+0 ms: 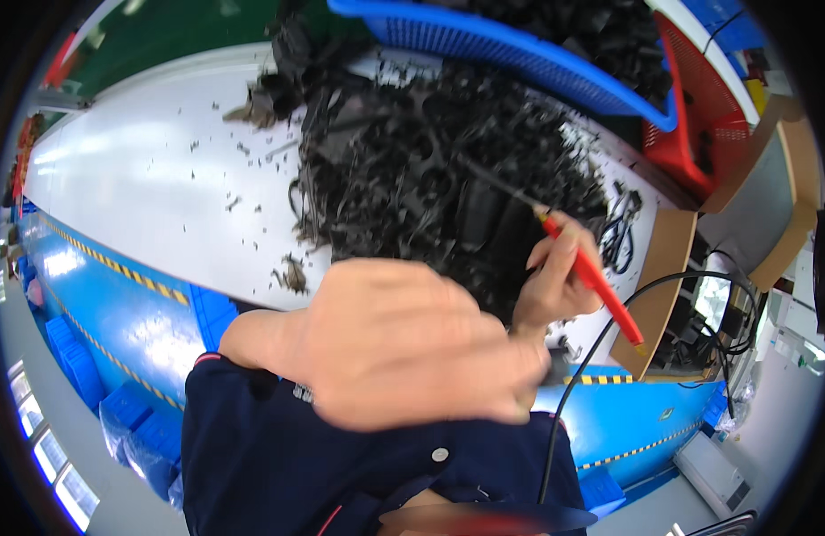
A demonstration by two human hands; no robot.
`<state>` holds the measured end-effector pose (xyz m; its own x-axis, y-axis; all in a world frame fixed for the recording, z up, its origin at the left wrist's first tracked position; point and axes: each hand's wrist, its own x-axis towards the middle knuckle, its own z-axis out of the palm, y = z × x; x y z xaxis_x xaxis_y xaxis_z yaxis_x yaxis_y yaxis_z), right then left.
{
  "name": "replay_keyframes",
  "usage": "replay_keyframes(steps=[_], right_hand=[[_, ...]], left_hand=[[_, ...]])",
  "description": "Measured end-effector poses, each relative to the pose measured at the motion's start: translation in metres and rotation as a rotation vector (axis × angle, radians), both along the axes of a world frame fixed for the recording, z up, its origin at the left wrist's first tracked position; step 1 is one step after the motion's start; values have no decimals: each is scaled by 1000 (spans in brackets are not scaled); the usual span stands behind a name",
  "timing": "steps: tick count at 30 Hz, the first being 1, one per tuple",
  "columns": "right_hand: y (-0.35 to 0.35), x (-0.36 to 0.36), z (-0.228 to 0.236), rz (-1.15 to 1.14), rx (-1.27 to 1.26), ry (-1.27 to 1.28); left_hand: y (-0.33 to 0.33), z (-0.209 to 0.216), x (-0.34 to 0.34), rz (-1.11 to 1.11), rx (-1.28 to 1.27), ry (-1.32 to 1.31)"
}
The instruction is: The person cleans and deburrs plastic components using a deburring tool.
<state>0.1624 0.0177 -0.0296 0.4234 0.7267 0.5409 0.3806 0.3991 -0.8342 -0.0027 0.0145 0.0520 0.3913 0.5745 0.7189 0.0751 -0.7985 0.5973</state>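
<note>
Right hand: At a white table (145,170), a worker's right hand (554,279) grasps a red-handled tool (600,279), its fingers wrapped around the grip.
Tool: The slim shaft slants forward and left over the black pieces; its far end blurs into them, so contact cannot be told.
Left hand: The left hand (399,344), blurred, spans the foreground with its back to the camera; whether its fingers are clenched, released or holding something cannot be told.
Heap: A broad pile of black parts (377,170) covers the middle of the table, just beyond both hands, with small dark scraps scattered to its left.
Containers: A blue basket (520,52) stands behind the heap, a red crate (698,156) beside it to the right, a cardboard box (667,259) nearer the worker.
Cable: A black cable (689,274) loops past the tool's rear end toward the worker's shirt.
Good handling: A firm grip well back on the handle, the left hand kept out of the shaft's line, one piece steadied at a time and the cable held clear would likely serve best.
</note>
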Motion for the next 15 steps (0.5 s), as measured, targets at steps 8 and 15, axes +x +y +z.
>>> replay_keyframes(steps=[8, 15], right_hand=[[-11, 6, -10, 97, -6, 89], [-5, 5, -4, 86, 37, 104]], left_hand=[[5, 42, 11, -78, 369, 40], [-12, 73, 21, 306, 143, 17]])
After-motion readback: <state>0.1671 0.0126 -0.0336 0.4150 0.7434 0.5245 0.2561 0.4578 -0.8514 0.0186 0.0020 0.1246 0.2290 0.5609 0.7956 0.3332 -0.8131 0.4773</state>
